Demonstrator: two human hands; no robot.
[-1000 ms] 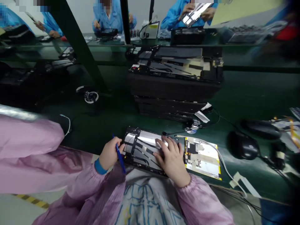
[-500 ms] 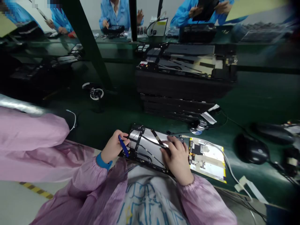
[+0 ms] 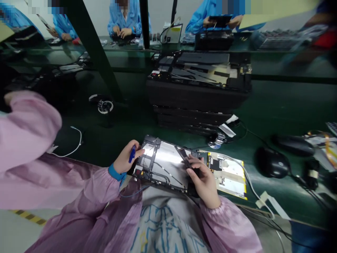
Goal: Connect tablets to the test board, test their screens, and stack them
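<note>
An opened tablet housing (image 3: 171, 158) with a silver inner plate and black cables lies in front of me, tilted slightly. My left hand (image 3: 125, 158) holds a blue pen-like tool (image 3: 132, 154) against the palm, its thumb resting on the housing's left end. Over the right end, my right hand (image 3: 204, 179) has its fingers closed around the end of a dark ribbon cable (image 3: 184, 154); the fingertips partly hide it. Just right of that hand lies a white battery pack (image 3: 231, 175) with yellow edges and a small board.
Behind the housing stands a tall stack of similar black housings (image 3: 197, 88). A black mouse (image 3: 273, 163) and a white cable (image 3: 250, 175) are on the right. A co-worker's pink sleeve (image 3: 28, 130) reaches in from the left. Several people in blue work across the bench.
My right hand has shifted from lying over the plate to gripping the ribbon cable, which now leans differently. The blue tool has turned in my left hand. The co-worker's pink arm has moved farther forward.
</note>
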